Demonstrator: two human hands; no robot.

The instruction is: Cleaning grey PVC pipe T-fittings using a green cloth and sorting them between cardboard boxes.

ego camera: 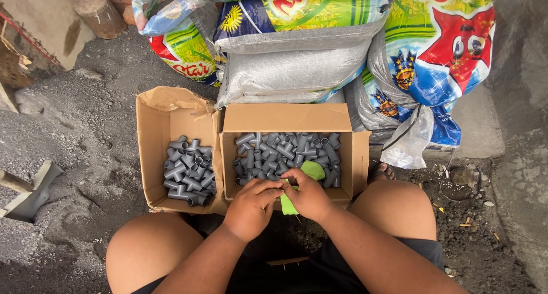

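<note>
Here, left hand (251,207) and right hand (308,196) pressed together, clamped on a green cloth (311,169) at the near edge of the right cardboard box (285,118) of grey pipe fittings (285,152).

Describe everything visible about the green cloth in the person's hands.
The green cloth is a bright lime piece, soft and creased. Both the left hand and right hand pinch it, hiding its middle. One flap lies on the grey pipe fittings in the right cardboard box; another hangs below the hands.
</note>
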